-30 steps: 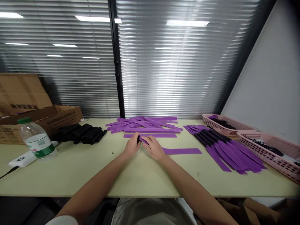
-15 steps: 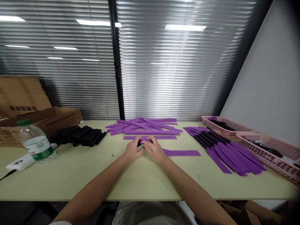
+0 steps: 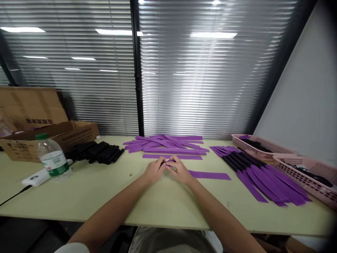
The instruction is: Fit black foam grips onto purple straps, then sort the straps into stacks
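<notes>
We have the long flat purple fabric strip [image 3: 210,175] pinched in our right hand [image 3: 183,173], long axis left-right on the bench [image 3: 168,209], free end rightward; left hand [image 3: 153,172] curled at those fingertips, can't tell what it grips.

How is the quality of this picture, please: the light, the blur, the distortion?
Head view: bright glare on the blinds, wide-angle stretching at the sides, lower right corner dark, fingers of both hands too small and soft to read clearly.
</notes>
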Available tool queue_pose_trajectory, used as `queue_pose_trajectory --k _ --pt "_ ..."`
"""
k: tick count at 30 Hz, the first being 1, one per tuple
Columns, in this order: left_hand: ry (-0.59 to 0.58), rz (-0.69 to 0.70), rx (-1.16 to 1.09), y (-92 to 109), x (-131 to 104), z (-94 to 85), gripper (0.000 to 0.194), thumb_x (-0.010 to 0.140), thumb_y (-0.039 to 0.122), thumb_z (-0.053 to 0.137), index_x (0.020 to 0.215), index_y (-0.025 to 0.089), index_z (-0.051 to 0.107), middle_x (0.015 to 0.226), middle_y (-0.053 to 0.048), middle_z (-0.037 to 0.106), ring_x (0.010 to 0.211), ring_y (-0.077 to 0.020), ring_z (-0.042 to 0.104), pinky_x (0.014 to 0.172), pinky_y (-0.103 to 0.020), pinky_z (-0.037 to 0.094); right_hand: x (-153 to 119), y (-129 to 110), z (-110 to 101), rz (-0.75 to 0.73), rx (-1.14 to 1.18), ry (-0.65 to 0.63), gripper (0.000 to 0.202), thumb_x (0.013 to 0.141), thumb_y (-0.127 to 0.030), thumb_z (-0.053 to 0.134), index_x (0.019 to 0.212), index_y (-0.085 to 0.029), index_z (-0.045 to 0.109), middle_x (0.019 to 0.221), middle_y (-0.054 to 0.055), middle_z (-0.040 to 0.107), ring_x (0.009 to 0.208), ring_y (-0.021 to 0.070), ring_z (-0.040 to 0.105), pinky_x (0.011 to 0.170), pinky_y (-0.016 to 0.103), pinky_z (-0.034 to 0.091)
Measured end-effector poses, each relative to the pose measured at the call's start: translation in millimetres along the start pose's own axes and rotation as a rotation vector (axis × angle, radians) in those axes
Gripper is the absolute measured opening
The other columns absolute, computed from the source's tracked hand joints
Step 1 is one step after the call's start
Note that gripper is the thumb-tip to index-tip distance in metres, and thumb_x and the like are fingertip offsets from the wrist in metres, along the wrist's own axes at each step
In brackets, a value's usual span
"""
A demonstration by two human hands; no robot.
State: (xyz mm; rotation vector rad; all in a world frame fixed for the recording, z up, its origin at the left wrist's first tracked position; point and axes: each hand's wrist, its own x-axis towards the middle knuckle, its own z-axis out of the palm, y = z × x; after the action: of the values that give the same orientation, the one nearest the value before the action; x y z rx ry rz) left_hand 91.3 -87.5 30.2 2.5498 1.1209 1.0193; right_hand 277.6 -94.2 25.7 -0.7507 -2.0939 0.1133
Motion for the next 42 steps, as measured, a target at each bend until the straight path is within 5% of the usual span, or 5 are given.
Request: queue_pose_trajectory --k 9,14,22,30,42 --pt "0.02 -0.04 0.049 7.1 6.3 0.5 0.029 0.098 0.032 0.028 0.112 0.024 0.052 0.097 -0.002 0.067 0.084 -0.0187 0.062 0.072 -0.028 0.042 2.5 -0.4 -4.2 0.275 0.154 0.064 0.035 0.085 -0.037 0.062 0.116 -0.021 0.057 0.113 0.009 0.062 0.102 0.0222 0.057 0.087 0.038 0.047" --pt "-0.011 -0.052 0.124 6.2 6.8 1.0 0.03 0.096 0.031 0.031 0.111 0.024 0.056 0.094 -0.002 0.068 0.084 -0.0187 0.063 0.072 -0.028 0.043 1.9 4.5 -6.1 0.41 0.288 -0.011 0.033 0.079 -0.042 0.067 0.101 -0.019 0.064 0.099 0.007 0.068 0.089 0.0214 0.062 0.08 0.036 0.05" --pt "0.023 -0.014 0.102 7.7 5.8 1.6 0.026 0.09 0.024 0.04 0.104 0.024 0.062 0.093 -0.001 0.069 0.082 -0.0176 0.062 0.072 -0.027 0.042 0.1 9.6 -3.1 0.411 0.393 0.03 0.026 0.073 -0.04 0.073 0.089 -0.02 0.068 0.091 0.005 0.069 0.086 0.021 0.062 0.081 0.036 0.049" --pt "0.104 -0.14 -0.003 12.5 2.5 6.8 0.015 0.082 0.022 0.047 0.084 0.023 0.062 0.073 0.003 0.063 0.067 -0.0146 0.054 0.063 -0.025 0.036 2.1 -2.0 -5.2 0.328 0.315 -0.021 0.018 0.078 -0.037 0.068 0.085 -0.02 0.07 0.088 0.005 0.07 0.082 0.0209 0.063 0.078 0.036 0.048" --pt "-0.006 0.011 0.152 11.6 0.1 2.9 0.025 0.09 0.023 0.035 0.103 0.024 0.056 0.089 -0.002 0.068 0.08 -0.0194 0.063 0.071 -0.029 0.042 3.2 -2.0 -5.2 0.355 0.302 0.024 0.014 0.076 -0.033 0.066 0.079 -0.019 0.069 0.082 0.005 0.071 0.077 0.0204 0.063 0.075 0.035 0.049"
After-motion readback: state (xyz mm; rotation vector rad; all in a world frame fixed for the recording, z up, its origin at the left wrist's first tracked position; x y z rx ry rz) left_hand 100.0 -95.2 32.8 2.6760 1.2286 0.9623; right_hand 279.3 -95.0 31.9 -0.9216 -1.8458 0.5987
